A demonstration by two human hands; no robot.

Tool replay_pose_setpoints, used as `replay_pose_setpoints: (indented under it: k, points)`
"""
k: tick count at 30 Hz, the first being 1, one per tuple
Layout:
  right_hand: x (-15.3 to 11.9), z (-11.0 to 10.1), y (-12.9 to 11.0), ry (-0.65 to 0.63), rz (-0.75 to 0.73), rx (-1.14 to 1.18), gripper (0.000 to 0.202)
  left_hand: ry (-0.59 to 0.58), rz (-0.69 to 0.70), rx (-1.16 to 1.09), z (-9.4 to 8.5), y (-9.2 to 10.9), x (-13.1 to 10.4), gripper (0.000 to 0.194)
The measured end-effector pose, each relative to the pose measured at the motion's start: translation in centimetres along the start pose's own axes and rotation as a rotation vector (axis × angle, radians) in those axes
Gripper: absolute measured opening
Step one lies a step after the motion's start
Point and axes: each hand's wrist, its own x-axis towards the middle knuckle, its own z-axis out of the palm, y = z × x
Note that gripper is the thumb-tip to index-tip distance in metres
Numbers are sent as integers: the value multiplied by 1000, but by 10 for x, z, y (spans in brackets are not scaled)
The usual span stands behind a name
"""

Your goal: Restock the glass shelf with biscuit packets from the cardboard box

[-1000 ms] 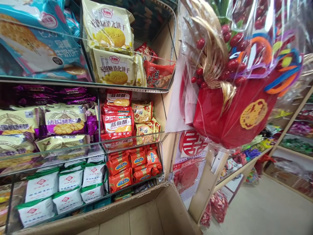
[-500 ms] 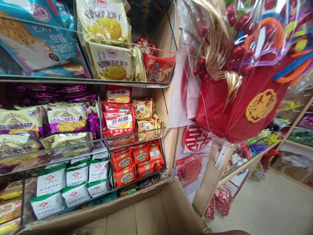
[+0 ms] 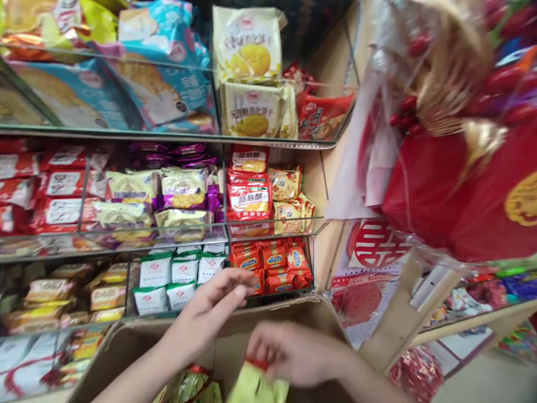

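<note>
My right hand (image 3: 296, 352), blurred by motion, pinches a yellow-green snack packet (image 3: 257, 385) by its red top edge, low over a cardboard box (image 3: 325, 322). Inside the box, at the bottom of the view, lie more yellow-green packets (image 3: 195, 386). My left hand (image 3: 220, 299) reaches across the box's far rim with fingers stretched and thumb apart, and nothing shows in it. Just beyond its fingertips are small red-orange packets (image 3: 279, 280) on a shelf. White packets with green tops (image 3: 155, 270) stand to the left of that hand.
Glass-fronted shelves hold red walnut biscuit packs (image 3: 249, 198), purple-and-cream packs (image 3: 183, 187) and, higher up, blue biscuit bags (image 3: 161, 84). A red gift bag in clear plastic (image 3: 444, 190) hangs close on the right. A wooden post (image 3: 388, 322) stands beneath it.
Both hands have come into view, the right one with a yellow-green packet. The view has swung left, showing more shelves there. Packets inside the box are now visible.
</note>
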Motion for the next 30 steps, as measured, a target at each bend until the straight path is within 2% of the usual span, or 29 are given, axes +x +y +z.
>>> replay_pose_setpoints:
  k: [4,6,7,11,14,16,18,20,21,23,25,28,30]
  points:
    - [15,-20,-14,228,11,356,33,-230,-101,-115,0,-15,8,41]
    - [20,-24,-14,341,8,400,28,-321,-128,-107,-1,-23,7,44]
    - [22,-24,-11,393,8,379,25,-330,-141,-96,-1,-26,7,41]
    - [26,-20,3,594,-14,284,17,-253,-117,6,0,-36,8,26]
    - [22,-17,7,673,-71,286,20,-121,103,246,1,-39,9,24]
    - [18,-13,3,666,-92,379,24,-1,331,429,0,-40,9,29]
    - [14,-6,-3,567,-61,540,31,74,561,577,-1,-40,8,41]
    - [12,1,-8,448,4,657,36,54,727,689,-3,-41,6,50]
    - [11,3,-9,425,30,670,38,21,767,719,-3,-42,5,52]
    - [12,6,-11,439,55,628,42,-44,763,709,-2,-44,2,57]
    - [14,5,-10,465,39,577,43,-59,664,634,1,-47,-2,61]
    - [17,5,-6,474,4,555,52,15,505,522,6,-50,-6,57]
    - [17,6,-5,482,-29,549,65,62,488,511,9,-49,-8,50]
